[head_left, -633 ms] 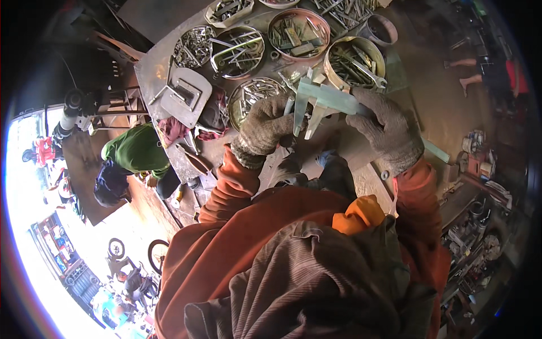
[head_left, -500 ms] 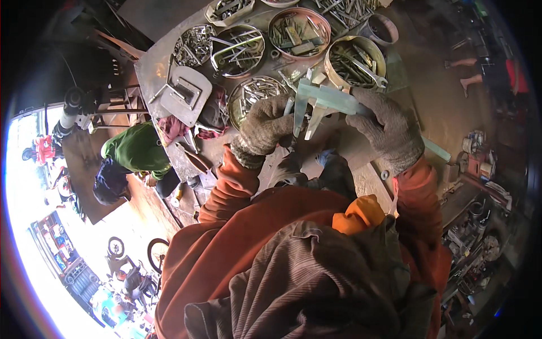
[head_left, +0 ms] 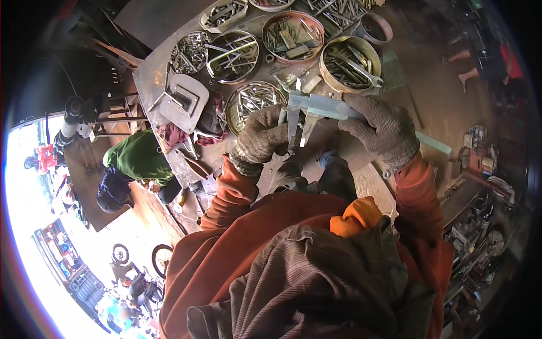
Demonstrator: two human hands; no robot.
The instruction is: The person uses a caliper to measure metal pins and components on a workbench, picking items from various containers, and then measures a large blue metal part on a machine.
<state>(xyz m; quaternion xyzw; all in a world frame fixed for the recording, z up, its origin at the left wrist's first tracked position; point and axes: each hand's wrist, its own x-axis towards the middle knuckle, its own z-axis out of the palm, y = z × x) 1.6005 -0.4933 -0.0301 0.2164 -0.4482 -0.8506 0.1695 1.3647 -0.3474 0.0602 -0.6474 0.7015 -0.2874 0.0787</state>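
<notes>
A vernier caliper lies across the space before me, its jaws pointing down toward my body with a gap between them. My right hand, in a grey-brown knitted glove, is closed around the caliper's beam end. My left hand, gloved alike, is closed in a pinch beside the jaws. A small grey metal piece sticks up from its fingers, next to the outer jaw. Whether the jaw touches the piece I cannot tell. The left fingertips are partly hidden.
Beyond my hands, a metal table bears round tins, including one of small metal pieces and one of tools with a wrench. Pliers lie at left. A person in green bends low beside the table.
The view has shifted slightly. The caliper has moved a little left and levelled somewhat, with both hands keeping their hold.
</notes>
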